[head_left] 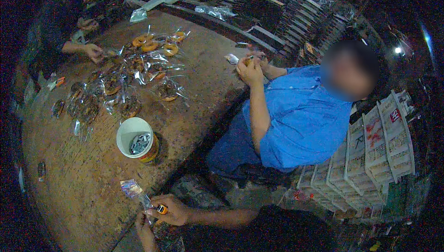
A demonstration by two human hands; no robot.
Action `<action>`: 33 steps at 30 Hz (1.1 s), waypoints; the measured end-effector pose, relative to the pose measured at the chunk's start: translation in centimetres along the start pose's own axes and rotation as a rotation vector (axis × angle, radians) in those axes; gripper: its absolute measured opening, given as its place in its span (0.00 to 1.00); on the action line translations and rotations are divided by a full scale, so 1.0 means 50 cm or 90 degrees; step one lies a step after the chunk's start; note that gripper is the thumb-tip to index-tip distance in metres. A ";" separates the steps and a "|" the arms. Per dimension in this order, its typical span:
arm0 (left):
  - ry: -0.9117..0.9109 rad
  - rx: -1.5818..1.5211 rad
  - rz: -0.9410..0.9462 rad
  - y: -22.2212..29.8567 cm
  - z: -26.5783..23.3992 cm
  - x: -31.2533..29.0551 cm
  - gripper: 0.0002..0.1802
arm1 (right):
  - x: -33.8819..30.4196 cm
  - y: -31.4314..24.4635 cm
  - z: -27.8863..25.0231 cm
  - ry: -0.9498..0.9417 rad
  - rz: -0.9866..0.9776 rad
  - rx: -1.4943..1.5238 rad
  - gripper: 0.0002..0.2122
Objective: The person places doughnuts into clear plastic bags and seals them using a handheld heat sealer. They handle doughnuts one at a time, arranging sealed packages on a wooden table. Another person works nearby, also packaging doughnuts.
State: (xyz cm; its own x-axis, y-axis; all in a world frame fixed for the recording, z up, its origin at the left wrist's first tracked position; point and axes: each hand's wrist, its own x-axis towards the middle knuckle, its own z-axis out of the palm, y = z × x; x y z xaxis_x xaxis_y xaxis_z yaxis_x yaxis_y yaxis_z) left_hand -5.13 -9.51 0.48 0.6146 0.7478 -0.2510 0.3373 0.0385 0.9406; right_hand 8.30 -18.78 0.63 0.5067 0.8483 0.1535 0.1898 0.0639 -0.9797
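Observation:
At the lower edge of the table, my right hand (173, 210) is closed around a small orange and black tool (162, 209), too blurred to name more exactly. My left hand (145, 234) is just below and left of it, its fingers drawn together at a clear plastic bag (147, 203). A printed card (131, 188) in purple and pale colours lies just beyond my fingers on the tabletop. Under my hands a dark brown shape shows in part. A white bucket (135, 134) with small grey pieces inside stands beyond the card.
Several ring-shaped pieces in clear wrap, brown (166, 90) and orange (149, 46), cover the far wooden table (194, 99). A person in a blue shirt (300, 118) sits at right, holding something small. Another person's hand (94, 52) reaches in far left. White crates (370, 145) stand right.

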 end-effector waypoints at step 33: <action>0.017 0.020 0.022 0.088 0.000 -0.010 0.16 | 0.016 0.054 -0.069 0.164 0.452 0.612 0.12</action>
State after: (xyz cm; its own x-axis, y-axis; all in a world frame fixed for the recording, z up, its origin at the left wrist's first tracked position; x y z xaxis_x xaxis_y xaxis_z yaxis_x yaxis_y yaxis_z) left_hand -3.93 -9.73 4.75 0.6067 0.7663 -0.2116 0.3384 -0.0081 0.9410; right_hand 12.13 -19.77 -1.47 0.4168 0.7310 -0.5403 -0.8406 0.0838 -0.5352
